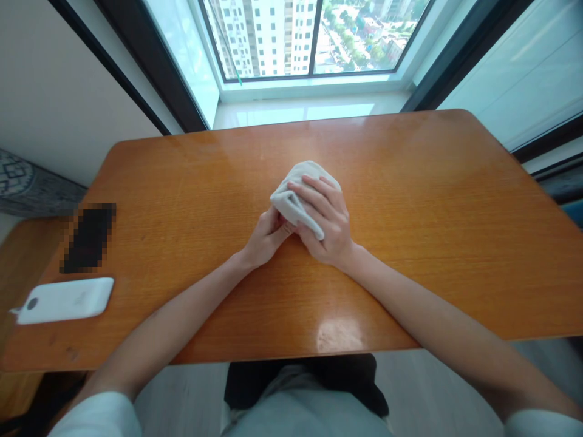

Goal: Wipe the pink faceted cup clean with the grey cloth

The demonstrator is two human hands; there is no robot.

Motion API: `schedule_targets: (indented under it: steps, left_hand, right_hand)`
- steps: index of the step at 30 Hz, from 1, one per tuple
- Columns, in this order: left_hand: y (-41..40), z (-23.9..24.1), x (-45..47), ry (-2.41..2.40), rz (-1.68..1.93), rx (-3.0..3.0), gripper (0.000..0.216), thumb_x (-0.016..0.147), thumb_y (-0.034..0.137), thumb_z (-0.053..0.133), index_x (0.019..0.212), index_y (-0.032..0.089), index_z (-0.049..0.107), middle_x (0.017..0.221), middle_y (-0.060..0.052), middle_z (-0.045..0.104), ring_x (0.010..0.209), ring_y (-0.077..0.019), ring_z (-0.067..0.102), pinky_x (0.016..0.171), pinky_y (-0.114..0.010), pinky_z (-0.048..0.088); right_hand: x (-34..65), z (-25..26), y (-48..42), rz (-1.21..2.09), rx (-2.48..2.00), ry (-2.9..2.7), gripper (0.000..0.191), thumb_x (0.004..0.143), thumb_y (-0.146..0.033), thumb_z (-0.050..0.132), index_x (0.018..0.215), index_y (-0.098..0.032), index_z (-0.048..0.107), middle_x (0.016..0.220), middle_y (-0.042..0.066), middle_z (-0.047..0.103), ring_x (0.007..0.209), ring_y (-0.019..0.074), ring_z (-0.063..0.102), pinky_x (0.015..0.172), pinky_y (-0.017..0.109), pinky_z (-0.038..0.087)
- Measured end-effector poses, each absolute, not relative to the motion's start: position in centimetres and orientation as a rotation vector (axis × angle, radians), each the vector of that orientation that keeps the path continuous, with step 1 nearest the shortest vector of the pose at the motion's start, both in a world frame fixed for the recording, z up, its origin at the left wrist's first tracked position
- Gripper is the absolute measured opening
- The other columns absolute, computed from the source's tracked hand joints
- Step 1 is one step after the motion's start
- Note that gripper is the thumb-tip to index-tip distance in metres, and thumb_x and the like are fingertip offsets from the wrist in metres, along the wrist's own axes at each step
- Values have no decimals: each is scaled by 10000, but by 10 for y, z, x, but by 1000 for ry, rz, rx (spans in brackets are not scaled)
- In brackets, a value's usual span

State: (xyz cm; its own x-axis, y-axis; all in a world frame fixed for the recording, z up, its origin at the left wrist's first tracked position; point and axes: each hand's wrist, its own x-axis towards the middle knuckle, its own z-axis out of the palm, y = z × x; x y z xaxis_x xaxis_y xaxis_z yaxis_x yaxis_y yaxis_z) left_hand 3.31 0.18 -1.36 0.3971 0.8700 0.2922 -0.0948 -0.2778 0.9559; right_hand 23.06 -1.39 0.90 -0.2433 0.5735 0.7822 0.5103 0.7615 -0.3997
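Note:
A bundled pale grey cloth (pixel 296 191) sits near the middle of the orange wooden table (pixel 432 200). My right hand (pixel 325 221) lies over the cloth, its fingers wrapped round the bundle from the right. My left hand (pixel 266 237) is curled against the cloth's near left corner, with the fingers pinched on its edge. Both forearms rest on the table and reach in from the near edge.
A white flat device (pixel 64 300) lies at the table's left near corner, and a blurred-out dark object (pixel 88 237) lies just behind it. A large window (pixel 310 36) stands beyond the far edge. A patterned cushion (pixel 18 182) shows at the far left.

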Motion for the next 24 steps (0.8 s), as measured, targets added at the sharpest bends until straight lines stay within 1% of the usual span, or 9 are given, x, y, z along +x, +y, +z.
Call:
schedule_targets:
  steps: [2, 4, 6, 9, 12, 14, 18, 21, 24]
  left_hand:
    - [1, -7, 36, 710, 1105, 1570, 576, 1048, 611, 799, 1429, 199, 667, 1123, -63, 766, 960, -215, 700, 891, -337, 611]
    - [0, -2, 37, 688, 1074, 1567, 630, 1068, 590, 777, 1530, 196, 610, 1187, -77, 763, 961, -206, 696, 885, -323, 609]
    - [-1, 1, 38, 679, 1061, 1568, 644, 1078, 591, 761, 1556, 193, 592, 1230, -89, 761, 966, -204, 692, 894, -322, 608]
    - [-1, 2, 37, 703, 1081, 1592, 638, 1074, 596, 765, 1547, 199, 605, 1335, -108, 751, 1054, -221, 698, 973, -336, 602]
    - [0, 1, 36, 712, 1080, 1618, 646, 1076, 612, 754, 1549, 199, 603, 1306, -104, 762, 1062, -230, 706, 977, -339, 597]
    - [0, -2, 35, 709, 1079, 1635, 655, 1075, 608, 758, 1558, 198, 591, 1266, -96, 771, 1038, -230, 709, 972, -347, 596]
    - [1, -13, 33, 718, 1132, 1623, 521, 1046, 656, 782, 1283, 199, 705, 1091, -53, 766, 938, -223, 680, 884, -351, 596]
    - [1, -18, 33, 686, 1129, 1590, 490, 1049, 674, 768, 998, 191, 698, 931, -30, 721, 842, -201, 642, 776, -326, 574]
    - [1, -15, 35, 692, 1131, 1576, 474, 1039, 643, 800, 1144, 189, 713, 1011, -40, 754, 880, -200, 666, 836, -328, 601]
  right_hand:
    - [232, 7, -10, 281, -960, -1629, 425, 1136, -574, 523, 1278, -287, 802, 1303, 96, 842, 1327, 338, 765, 1216, 589, 584]
    - [233, 4, -5, 526, -1098, -1344, 498, 1131, -667, 516, 1021, -258, 776, 968, 53, 798, 968, 258, 784, 932, 432, 666]
    - [233, 2, -1, 710, -1161, -1150, 554, 1109, -707, 548, 811, -256, 666, 756, -6, 663, 716, 188, 662, 707, 331, 596]
    - [234, 0, 2, 789, -1144, -1072, 574, 1088, -711, 588, 737, -257, 585, 702, -30, 591, 640, 155, 571, 616, 293, 516]
    - [235, 2, -1, 704, -1147, -1171, 552, 1120, -693, 540, 816, -254, 677, 769, -4, 680, 703, 183, 660, 685, 329, 580]
    - [236, 5, -7, 508, -1074, -1386, 476, 1143, -637, 523, 1034, -259, 791, 1010, 56, 816, 962, 256, 790, 906, 430, 661]
    - [234, 12, -17, 30, -812, -1898, 387, 1122, -448, 581, 1444, -355, 773, 1564, 60, 767, 1576, 386, 628, 1355, 686, 442]
    - [233, 14, -20, -102, -758, -2033, 445, 1090, -359, 629, 1522, -392, 732, 1608, 25, 748, 1614, 386, 597, 1401, 702, 372]
    - [234, 11, -17, 2, -777, -1961, 412, 1104, -403, 612, 1488, -346, 747, 1575, 62, 763, 1586, 386, 617, 1379, 678, 405]
